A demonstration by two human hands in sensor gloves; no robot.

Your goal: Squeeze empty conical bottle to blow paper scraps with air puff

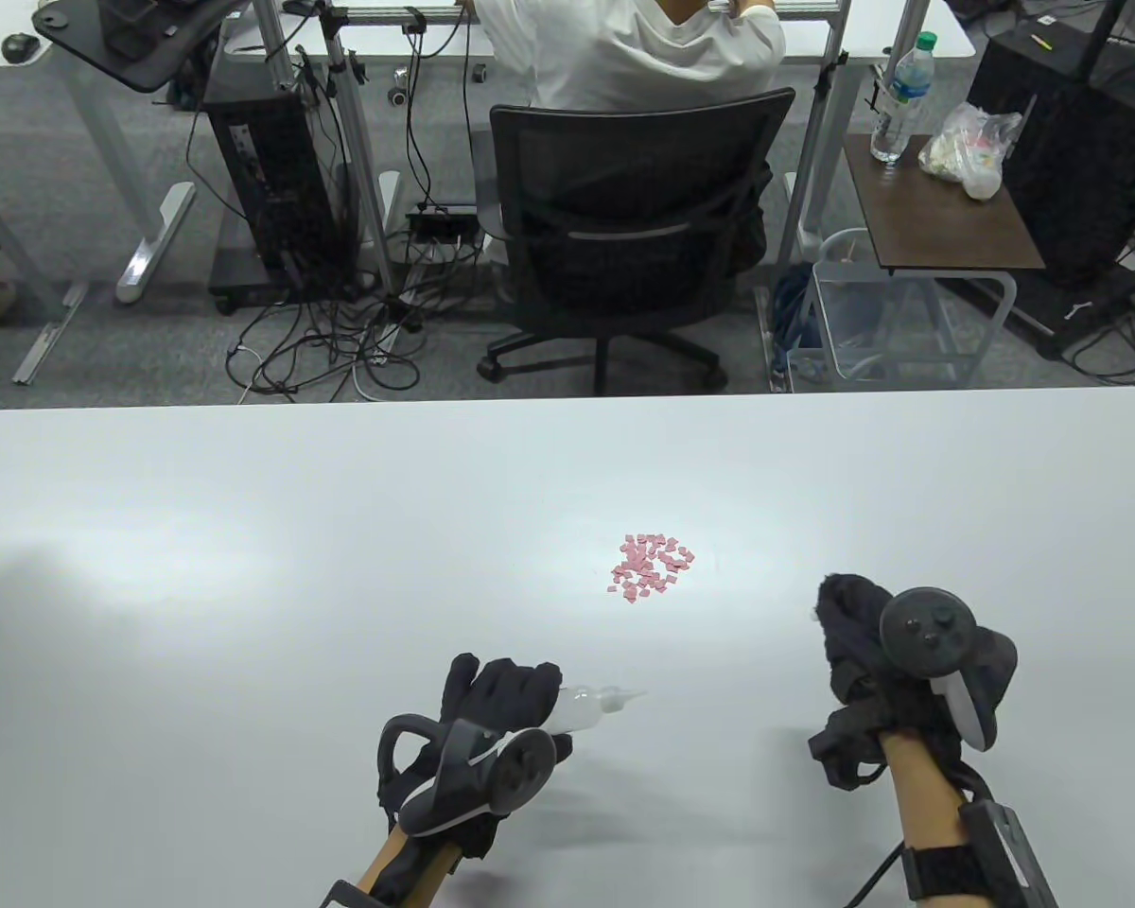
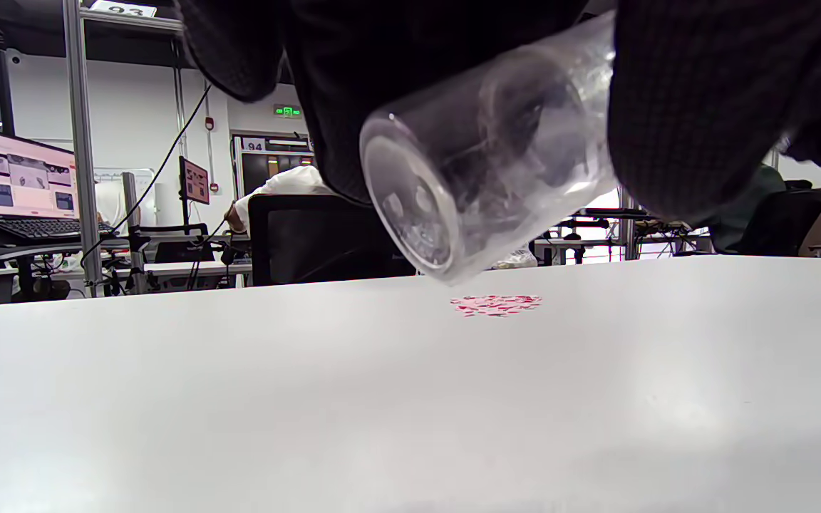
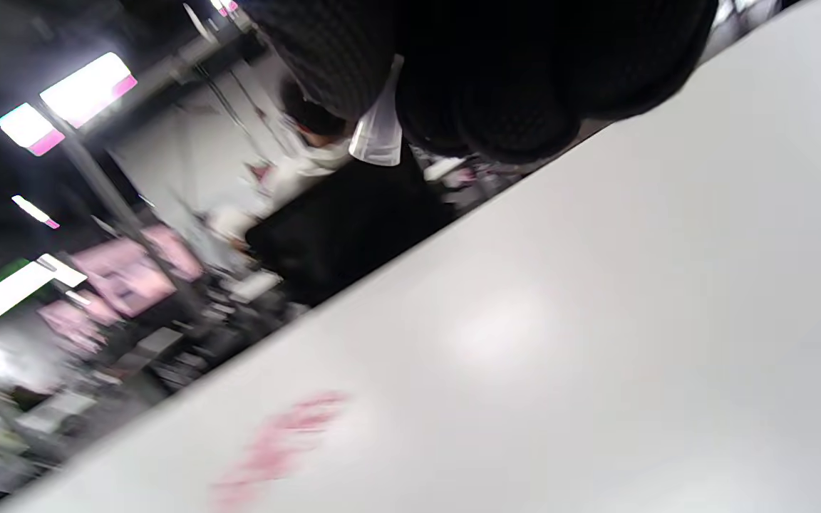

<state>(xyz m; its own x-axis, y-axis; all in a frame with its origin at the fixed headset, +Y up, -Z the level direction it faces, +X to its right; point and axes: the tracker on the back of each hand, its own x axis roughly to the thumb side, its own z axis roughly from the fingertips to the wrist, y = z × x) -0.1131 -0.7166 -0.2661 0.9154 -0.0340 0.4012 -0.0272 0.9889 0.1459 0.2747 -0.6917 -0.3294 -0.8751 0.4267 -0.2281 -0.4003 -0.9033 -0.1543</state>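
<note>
A clear empty conical bottle (image 1: 594, 705) lies sideways in my left hand (image 1: 497, 698), which grips its body above the table; its thin nozzle points right and slightly away. In the left wrist view the bottle's round base (image 2: 453, 192) faces the camera between my gloved fingers (image 2: 703, 107). A pile of small pink paper scraps (image 1: 652, 567) lies on the white table (image 1: 246, 567), beyond and right of the nozzle; it also shows in the left wrist view (image 2: 496, 304) and blurred in the right wrist view (image 3: 275, 445). My right hand (image 1: 851, 629) hovers right of the scraps, fingers curled, holding nothing I can see.
A black office chair (image 1: 624, 227) with a seated person stands beyond the table's far edge. A small brown side table (image 1: 946, 213) with a water bottle and bag stands at the back right.
</note>
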